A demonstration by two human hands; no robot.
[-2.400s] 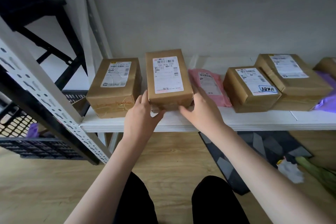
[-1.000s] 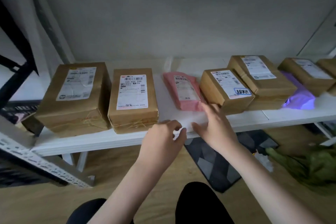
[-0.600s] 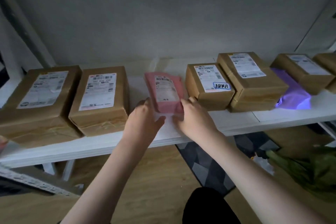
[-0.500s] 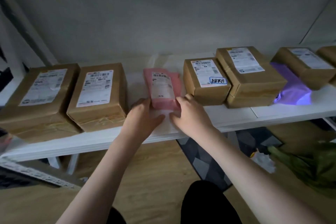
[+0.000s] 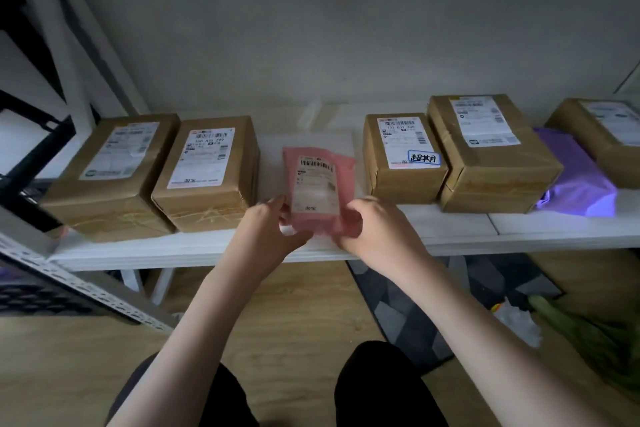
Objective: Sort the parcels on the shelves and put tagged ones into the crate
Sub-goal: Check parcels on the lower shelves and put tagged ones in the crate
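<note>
Both hands, left hand (image 5: 268, 230) and right hand (image 5: 372, 229), pinch the pink parcel (image 5: 320, 189) by its lower corners at the shelf's (image 5: 450, 236) front edge, between brown boxes, where the slick, floppy bag could probably slip floorwards.

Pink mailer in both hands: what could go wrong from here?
1. The pink mailer is soft and both hands grip only its near end, left hand and right hand, so it may sag or slip.
2. The blue-tagged box beside it could be overlooked.
</note>
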